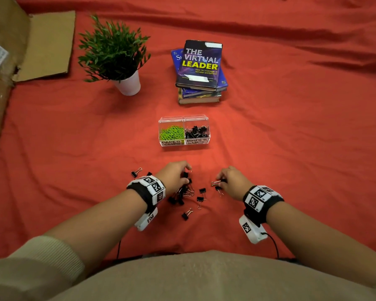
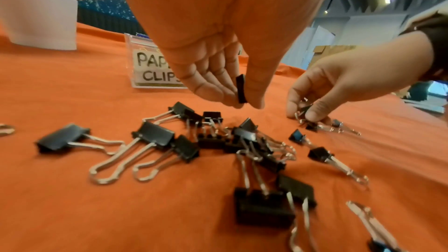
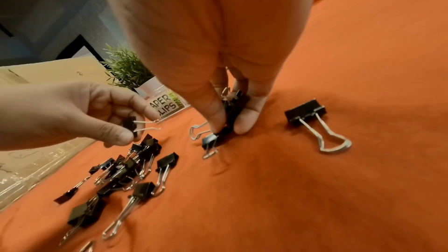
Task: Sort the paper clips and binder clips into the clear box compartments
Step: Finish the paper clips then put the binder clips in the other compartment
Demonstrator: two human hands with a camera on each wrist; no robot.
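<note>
A clear two-compartment box (image 1: 161,127) stands on the red cloth, with green paper clips (image 1: 171,133) on its left side and black binder clips (image 1: 197,131) on its right. Several loose black binder clips (image 1: 183,195) lie in a heap nearer to me. My left hand (image 1: 186,174) hovers just above the heap and pinches one small binder clip (image 2: 241,88) between thumb and fingers. My right hand (image 1: 220,180) is down on the cloth to the right, fingers and thumb curled round a few binder clips (image 3: 230,116).
Behind the box are a stack of books (image 1: 199,68) and a potted plant (image 1: 117,53). A cardboard box (image 1: 46,44) lines the left edge. One stray binder clip (image 1: 136,172) lies left of my left wrist, and another (image 3: 308,114) lies near my right hand.
</note>
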